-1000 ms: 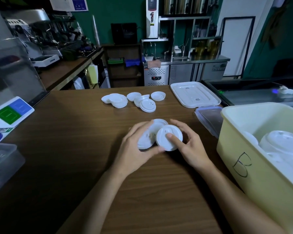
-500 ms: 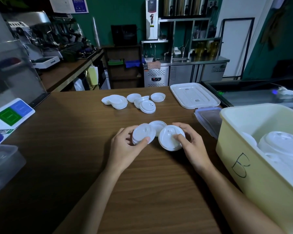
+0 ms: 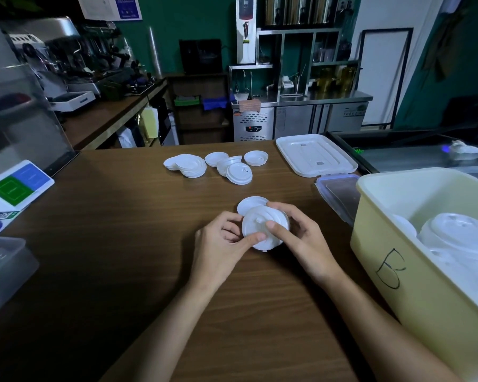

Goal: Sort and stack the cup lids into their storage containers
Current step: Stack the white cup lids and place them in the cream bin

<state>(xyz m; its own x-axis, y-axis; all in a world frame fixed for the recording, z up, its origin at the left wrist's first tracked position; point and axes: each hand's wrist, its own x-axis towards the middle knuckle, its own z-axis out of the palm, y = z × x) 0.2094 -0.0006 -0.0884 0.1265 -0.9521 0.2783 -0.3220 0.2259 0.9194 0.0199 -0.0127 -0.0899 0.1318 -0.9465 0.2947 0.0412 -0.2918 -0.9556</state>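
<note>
Loose lids [image 3: 189, 165] lie grouped at the far side of the worktop [image 3: 108, 244]. Nearer, the left hand [image 3: 221, 244] and right hand [image 3: 304, 241] both grip one lid stack [image 3: 253, 224], fingers curled round its rim and thumbs on top. A single lid [image 3: 249, 204] lies just behind. At right, the yellow container [image 3: 398, 271], marked B, holds stored lids [image 3: 458, 232].

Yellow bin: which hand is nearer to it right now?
Right. The right hand holds the lid stack on the side facing the bin; the left hand holds the stack's other side, farther from the bin.
</note>
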